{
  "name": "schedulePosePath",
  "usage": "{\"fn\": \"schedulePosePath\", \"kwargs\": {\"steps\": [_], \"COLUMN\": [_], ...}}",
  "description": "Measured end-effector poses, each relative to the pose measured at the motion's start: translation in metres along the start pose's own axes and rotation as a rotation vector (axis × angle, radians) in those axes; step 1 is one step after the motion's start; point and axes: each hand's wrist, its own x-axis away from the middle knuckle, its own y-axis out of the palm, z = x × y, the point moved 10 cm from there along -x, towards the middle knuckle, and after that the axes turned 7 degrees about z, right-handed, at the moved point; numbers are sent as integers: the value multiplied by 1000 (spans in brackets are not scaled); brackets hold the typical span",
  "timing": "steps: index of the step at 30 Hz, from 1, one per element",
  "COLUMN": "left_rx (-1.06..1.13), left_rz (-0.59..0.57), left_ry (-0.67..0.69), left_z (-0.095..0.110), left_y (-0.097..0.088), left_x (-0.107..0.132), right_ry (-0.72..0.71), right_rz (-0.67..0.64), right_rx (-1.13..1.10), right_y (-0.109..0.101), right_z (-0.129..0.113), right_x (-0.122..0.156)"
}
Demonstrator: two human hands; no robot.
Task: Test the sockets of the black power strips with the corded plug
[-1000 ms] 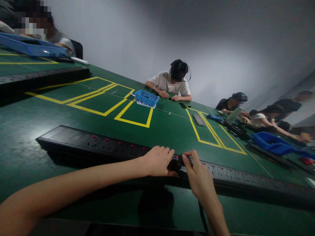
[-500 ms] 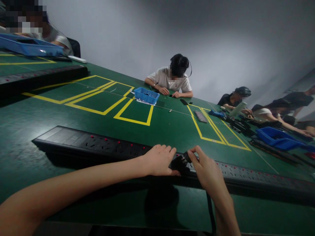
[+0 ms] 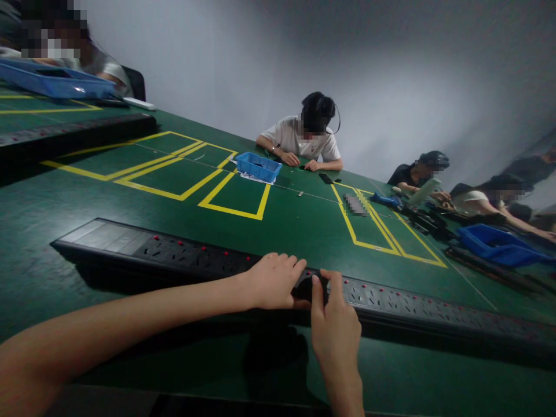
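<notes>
Fingers of the left hand: I observe them bunched around a black piece over the strip. Right hand: thumb and forefinger pinching at its right end. Farther right, a blue bin rests on the tabletop.

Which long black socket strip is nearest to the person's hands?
The front strip, with the left hand and right hand at it; the other strip lies farther back, at the picture's left edge.

The power strip looks like smooth plastic with a dull sheen. The tabletop is smooth and faintly glossy. The small bin looks plastic; the wall, matt.
</notes>
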Motion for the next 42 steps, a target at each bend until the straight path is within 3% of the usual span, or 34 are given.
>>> {"fn": "schedulePosePath", "kwargs": {"steps": [7,14,28,36,42], "left_rx": [-98,-125,-180,-110,-92], "left_rz": [56,56,11,38,56], "left_ry": [-94,-76,-91,-67,-32], "left_z": [1,4,10,43,51], "left_y": [-1,-2,2,15,17], "left_x": [5,4,-4,-40,-42], "right_ry": [43,81,19,160,208], "right_rz": [3,-38,-112,-97,-61], "right_rx": [-344,-362,-314,-236,-343], "right_y": [4,11,15,10,9], "right_z": [9,14,14,69,82], "right_x": [3,6,3,-8,-9]}}
